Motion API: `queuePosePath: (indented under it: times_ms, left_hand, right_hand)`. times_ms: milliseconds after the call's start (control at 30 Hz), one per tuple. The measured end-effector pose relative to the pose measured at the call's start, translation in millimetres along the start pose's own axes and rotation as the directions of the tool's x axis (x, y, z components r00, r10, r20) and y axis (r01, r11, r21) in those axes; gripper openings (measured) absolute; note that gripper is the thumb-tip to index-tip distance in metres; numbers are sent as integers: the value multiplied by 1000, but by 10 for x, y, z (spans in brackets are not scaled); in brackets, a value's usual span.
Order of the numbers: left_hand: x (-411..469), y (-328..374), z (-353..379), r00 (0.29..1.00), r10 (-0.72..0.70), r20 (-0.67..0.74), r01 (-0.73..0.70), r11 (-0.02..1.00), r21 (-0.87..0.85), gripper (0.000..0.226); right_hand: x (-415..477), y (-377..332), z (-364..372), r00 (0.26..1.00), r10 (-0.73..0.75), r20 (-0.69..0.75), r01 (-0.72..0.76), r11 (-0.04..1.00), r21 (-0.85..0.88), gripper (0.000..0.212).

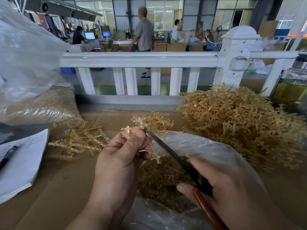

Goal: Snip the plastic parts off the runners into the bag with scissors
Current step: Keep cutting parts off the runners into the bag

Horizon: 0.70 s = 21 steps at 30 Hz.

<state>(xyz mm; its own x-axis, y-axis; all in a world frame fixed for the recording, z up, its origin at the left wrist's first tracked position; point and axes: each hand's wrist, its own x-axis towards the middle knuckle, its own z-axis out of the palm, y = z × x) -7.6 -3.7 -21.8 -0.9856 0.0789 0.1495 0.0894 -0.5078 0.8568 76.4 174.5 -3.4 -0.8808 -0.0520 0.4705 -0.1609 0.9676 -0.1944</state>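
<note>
Left grip (119,155), a bare hand, pinches a translucent tan plastic runner (156,156) between thumb and fingers. Its top sticks out above the thumb and its tail hangs over the bag mouth.

Right grip (232,188) is wrapped round the red-brown handle of the black-bladed scissors (172,153). The blades look almost together from here, with the tip touching the runner right beside the left thumb.

The clear crinkled plastic bag (199,146) lies open at the near edge of the brown cardboard surface (66,180), under both hands. It holds a heap of small tan snipped parts (157,178).

A big tangled pile of tan runners (240,123) sits at the far right corner, and a smaller scatter of runners (79,140) is left of centre.

A large clear sack (25,47) at the far left corner is packed with tan parts at the bottom.

At the left edge, a stack of white paper sheets (21,171) carries handwriting too small for me to read, with a black pen (8,156) lying on it.

A glass jar of yellowish liquid (292,87) stands at the right edge.
</note>
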Motion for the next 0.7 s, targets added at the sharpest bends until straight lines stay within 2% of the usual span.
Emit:
queuePosePath:
  times_ms: [167,333,700]
  left_hand:
    - [4,-9,-18,1000,-9,-1,9,1000,19,16]
    - [3,-16,-20,1000,-7,-6,7,1000,20,20]
    - [3,-4,9,1000,4,5,-4,1000,-6,14]
  right_hand:
    - [-3,-10,-27,998,18,52,-18,1000,-1,42]
    - [-4,-32,-21,999,10,40,-11,1000,16,43]
    - [10,-101,-78,999,-25,29,25,1000,8,38]
